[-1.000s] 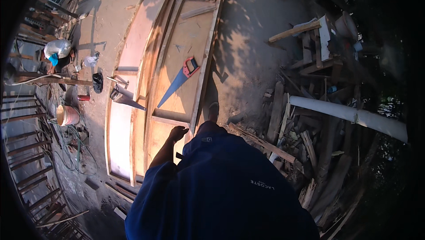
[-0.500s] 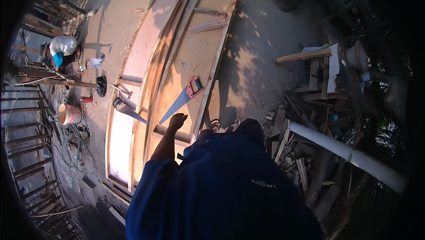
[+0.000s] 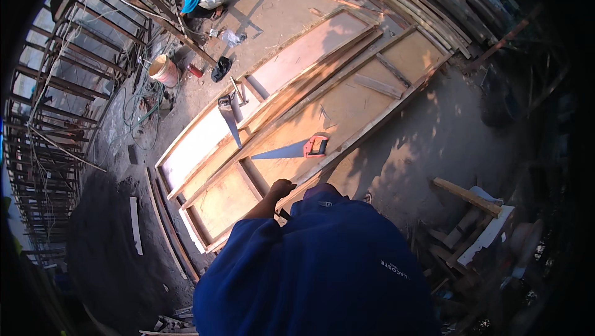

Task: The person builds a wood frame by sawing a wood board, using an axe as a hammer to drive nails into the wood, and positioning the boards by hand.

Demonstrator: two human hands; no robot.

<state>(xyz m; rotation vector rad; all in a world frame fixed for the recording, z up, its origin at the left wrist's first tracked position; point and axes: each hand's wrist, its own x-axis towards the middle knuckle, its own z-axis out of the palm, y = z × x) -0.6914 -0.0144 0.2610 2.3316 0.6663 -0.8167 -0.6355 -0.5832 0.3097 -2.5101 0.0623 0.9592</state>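
With side rails and crosspieces in place on the framed plywood panel, a short batten appears left unfitted and the red-handled handsaw lies unheld on the panel, while the left hand hangs near one rail, its grip indeterminate, the right hand out of view.

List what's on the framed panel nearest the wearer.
On the panel: red-handled saw, short wooden strip, thin dark bits. Hidden: surface under the saw, parts behind the left hand and blue sleeve.
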